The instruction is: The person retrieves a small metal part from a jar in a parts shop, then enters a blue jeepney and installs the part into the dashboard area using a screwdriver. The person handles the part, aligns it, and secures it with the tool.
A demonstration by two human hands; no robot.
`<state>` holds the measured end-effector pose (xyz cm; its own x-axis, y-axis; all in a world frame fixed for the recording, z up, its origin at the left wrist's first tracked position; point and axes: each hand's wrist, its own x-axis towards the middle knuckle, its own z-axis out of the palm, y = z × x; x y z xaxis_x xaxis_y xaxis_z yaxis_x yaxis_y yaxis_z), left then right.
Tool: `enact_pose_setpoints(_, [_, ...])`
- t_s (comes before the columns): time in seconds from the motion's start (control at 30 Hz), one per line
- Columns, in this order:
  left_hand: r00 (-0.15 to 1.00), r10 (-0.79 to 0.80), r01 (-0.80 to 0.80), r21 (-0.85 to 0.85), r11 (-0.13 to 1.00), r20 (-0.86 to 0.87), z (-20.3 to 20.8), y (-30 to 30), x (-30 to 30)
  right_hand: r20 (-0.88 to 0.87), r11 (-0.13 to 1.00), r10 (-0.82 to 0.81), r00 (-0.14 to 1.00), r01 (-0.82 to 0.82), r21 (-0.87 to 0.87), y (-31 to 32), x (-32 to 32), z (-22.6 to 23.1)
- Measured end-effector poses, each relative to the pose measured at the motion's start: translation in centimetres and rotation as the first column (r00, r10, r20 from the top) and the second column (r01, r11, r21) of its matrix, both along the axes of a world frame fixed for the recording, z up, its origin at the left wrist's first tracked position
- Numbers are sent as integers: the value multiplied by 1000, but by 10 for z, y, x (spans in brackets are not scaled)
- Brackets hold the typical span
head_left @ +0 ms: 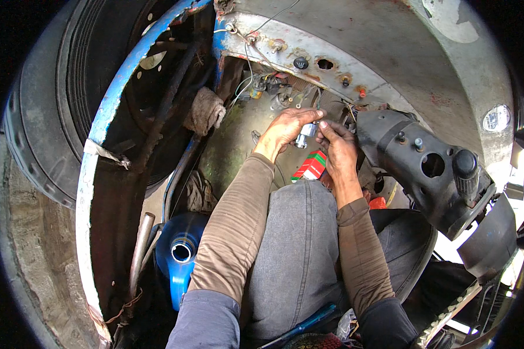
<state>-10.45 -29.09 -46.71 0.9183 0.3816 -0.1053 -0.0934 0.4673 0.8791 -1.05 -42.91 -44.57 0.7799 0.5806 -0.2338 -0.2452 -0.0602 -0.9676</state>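
Note:
Above my knees, my left hand (286,131) grips a small silver cylindrical metal part (310,129) between thumb and fingers. A thin wire rises near the thumb toward the panel. Against the other side of the part, my right hand (339,146) is closed with thumb and forefinger pinched together; what lies in that pinch, if anything, is too small to make out. Just below the hands is a red, green and white box (310,165), partly covered by my knee and right hand.
Ahead is a worn metal dashboard (300,49) with knobs, holes and loose wires. A black steering column cover (410,148) stands at right. On the left are a blue-edged door frame (117,87), a tyre (52,110), a rag (205,110) and a blue jug (172,232). A screwdriver (314,320) lies near my lap.

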Motion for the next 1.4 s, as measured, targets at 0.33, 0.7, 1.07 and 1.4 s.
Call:
enact_pose_setpoints(0.33, [999, -15, 12, -88, 996, -33, 0, -1, 1, 71, 997, 21, 997, -16, -82, 2, -1, 5])
enact_pose_setpoints(0.7, [1000, 28, -27, -81, 996, 7, -3, -2, 2, 215, 996, 20, 977, 0, -93, 5, -9, 8])
enact_pose_setpoints(1.07, [997, 70, -68, 49, 996, -34, 5, -2, -1, 210, 990, 78, 975, -51, -130, 2, -3, 6])
enact_pose_setpoints(1.4, [998, 32, -22, -163, 986, 59, -1, -3, 2, 44, 995, 90, 995, -87, -53, 3, -2, 12])
